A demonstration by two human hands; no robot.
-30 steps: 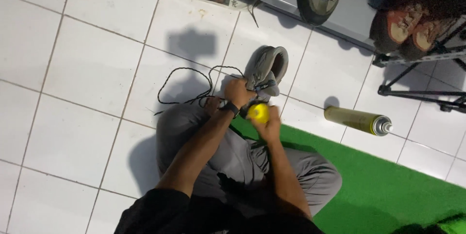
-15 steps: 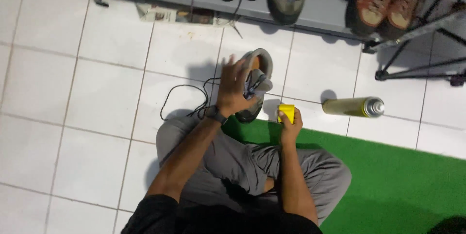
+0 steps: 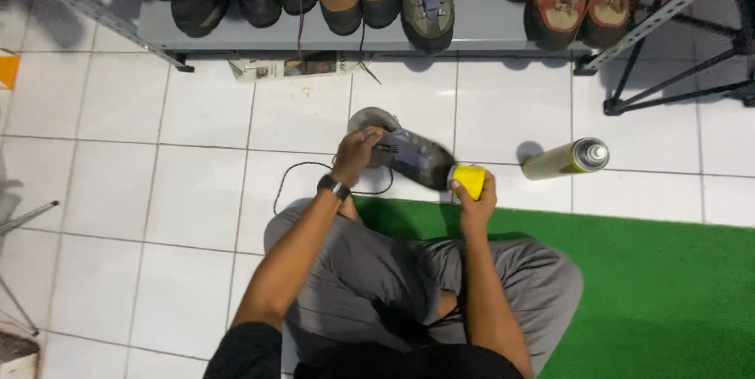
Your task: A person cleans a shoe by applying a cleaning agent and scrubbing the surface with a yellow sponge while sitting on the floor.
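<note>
We've got a grey suede-like hiking boot (image 3: 409, 155) w/ dark rubber sole, lying on its side on glossy white floor tiles (image 3: 165, 167), black lace (image 3: 303, 178) trailing loose. Our left hand (image 3: 356, 155) clamps round the boot's heel end, fingers curled over the collar. Our right hand (image 3: 474, 200) is closed on a small yellow plastic cap (image 3: 470, 180), pressed vs. the boot's toe. Olive metal spray can (image 3: 565, 159) lies just beside, green fuzzy mat (image 3: 645, 292) under our knee.

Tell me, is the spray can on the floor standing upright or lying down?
Upright: the spray can shows its round top and nozzle from above, its cap off.
</note>
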